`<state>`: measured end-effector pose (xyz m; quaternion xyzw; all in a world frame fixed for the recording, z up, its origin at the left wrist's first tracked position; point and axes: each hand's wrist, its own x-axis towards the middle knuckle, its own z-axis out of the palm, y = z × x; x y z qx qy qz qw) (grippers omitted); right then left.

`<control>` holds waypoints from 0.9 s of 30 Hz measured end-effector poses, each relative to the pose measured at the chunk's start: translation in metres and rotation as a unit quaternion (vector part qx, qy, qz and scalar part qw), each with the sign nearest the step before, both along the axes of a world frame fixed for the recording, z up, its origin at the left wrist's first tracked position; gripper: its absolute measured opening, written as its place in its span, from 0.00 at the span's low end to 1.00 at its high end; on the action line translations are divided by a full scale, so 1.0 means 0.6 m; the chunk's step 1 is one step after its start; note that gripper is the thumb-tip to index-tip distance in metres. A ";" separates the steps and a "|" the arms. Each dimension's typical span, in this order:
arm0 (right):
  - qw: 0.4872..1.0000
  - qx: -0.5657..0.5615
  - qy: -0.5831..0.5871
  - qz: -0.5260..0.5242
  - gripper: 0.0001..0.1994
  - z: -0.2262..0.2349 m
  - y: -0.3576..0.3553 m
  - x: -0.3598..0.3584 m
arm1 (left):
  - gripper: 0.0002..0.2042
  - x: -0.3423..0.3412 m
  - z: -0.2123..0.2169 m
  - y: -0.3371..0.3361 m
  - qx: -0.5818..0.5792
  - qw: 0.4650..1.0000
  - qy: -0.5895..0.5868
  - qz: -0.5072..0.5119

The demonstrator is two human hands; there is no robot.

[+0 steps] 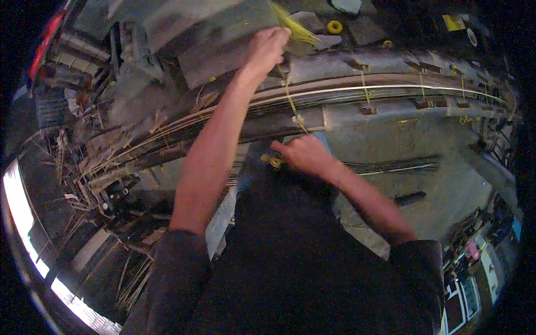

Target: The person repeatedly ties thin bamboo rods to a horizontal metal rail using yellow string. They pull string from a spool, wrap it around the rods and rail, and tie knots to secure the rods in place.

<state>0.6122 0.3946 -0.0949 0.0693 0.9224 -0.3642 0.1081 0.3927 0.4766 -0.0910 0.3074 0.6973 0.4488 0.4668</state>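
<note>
Left hand [268, 47] is stretched far forward, its fingers curled shut around the upper end of a yellow cord [290, 100], with a frayed tuft of the same yellow strands [296, 28] splaying out past the knuckles toward the far edge of the floor. From this fist the cord runs down and back toward the person, drawn straight, and crosses a long bundle of thin rods [391, 89] where a pale knot [297, 119] sits on it.

Right hand [304, 153] is closer to the body, just below that knot. It is closed too, thumb and forefinger pinched on the lower end of the cord, and a small coil of yellow cord [273, 161] hangs at the left of its knuckles.

The bundle of rods lies across the grey concrete floor [391, 134] in a long curve from the left side to the right edge, and further yellow ties [364, 86] wrap it at intervals toward the right. Beside the right forearm a smaller sheaf of dark and pale rods [402, 166] lies loose on the floor, well apart from the bundle. A yellow spool [334, 26] sits near the far edge, just right of the left hand. Loose splints and sticks [84, 167] are heaped at the left end of the bundle.
</note>
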 end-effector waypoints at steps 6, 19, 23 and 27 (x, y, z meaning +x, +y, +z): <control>0.986 -0.043 0.064 -0.147 0.30 0.054 -0.054 0.031 | 0.19 -0.142 -0.035 -0.015 -0.006 0.936 0.286 -0.203; 0.844 -0.151 0.087 -0.508 0.14 0.016 -0.266 -0.068 | 0.13 -0.235 0.077 -0.378 0.164 0.966 0.150 0.130; 0.634 -0.485 0.045 -0.601 0.11 0.040 -0.124 -0.214 | 0.12 -0.297 0.133 -0.398 0.200 0.959 0.069 0.189; 0.621 -0.428 0.071 -0.653 0.09 0.015 -0.135 -0.207 | 0.11 -0.287 0.139 -0.430 0.177 0.953 0.185 0.163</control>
